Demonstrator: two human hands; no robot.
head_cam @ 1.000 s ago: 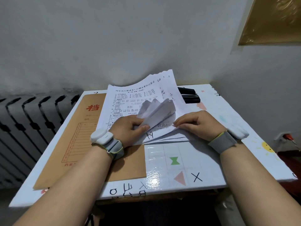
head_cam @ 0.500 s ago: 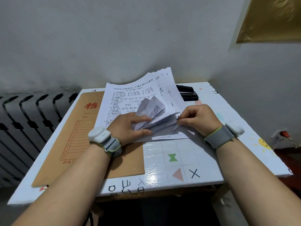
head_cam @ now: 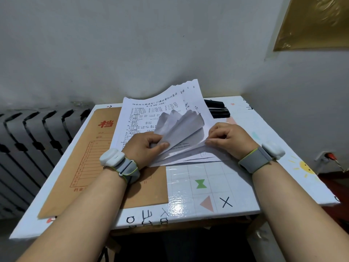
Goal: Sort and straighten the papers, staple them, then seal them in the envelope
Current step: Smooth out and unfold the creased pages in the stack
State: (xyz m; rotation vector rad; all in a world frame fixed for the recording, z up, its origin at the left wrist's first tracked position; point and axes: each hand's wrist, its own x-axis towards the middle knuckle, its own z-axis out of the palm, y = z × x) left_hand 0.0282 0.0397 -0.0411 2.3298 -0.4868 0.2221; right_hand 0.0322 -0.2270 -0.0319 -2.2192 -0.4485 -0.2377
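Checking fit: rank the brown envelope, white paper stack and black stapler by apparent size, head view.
brown kraft envelope, largest, though partly covered
white printed paper stack
black stapler, smallest; partly hidden behind papers, farther away

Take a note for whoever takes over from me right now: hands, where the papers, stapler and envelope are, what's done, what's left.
Left grip pinches the turned-up near corners of several papers; right grip pinches the next sheet's corner.
Papers lie fanned, partly over the brown envelope flat on the table; black stapler sits behind them, partly hidden.
Done: sorting begun, no staple visible.
To do: finish sorting, square the stack, staple, insert, seal.
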